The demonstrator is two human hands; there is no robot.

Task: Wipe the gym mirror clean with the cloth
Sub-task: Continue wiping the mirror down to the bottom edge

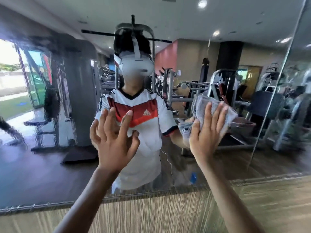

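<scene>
Against the mirror (pixel 50 98), your right hand (pixel 207 132) presses the grey cloth (pixel 203 108) flat with straight fingers, spreading pressure for wiping; your left hand (pixel 112 137) hovers empty, fingers spread loosely, likely for balance.

Striped brown wood-grain wall panel (pixel 159 214) across bottom. Grey weight-stack machine (pixel 80 91) reflected left; chrome tubular machines (pixel 218 81) right; black pillar (pixel 230 54) behind; round ceiling lights (pixel 202 4).

Left hand (pixel 114 137) raised, fingers loosely spread; right hand (pixel 207 132) flat, fingers straight.
</scene>
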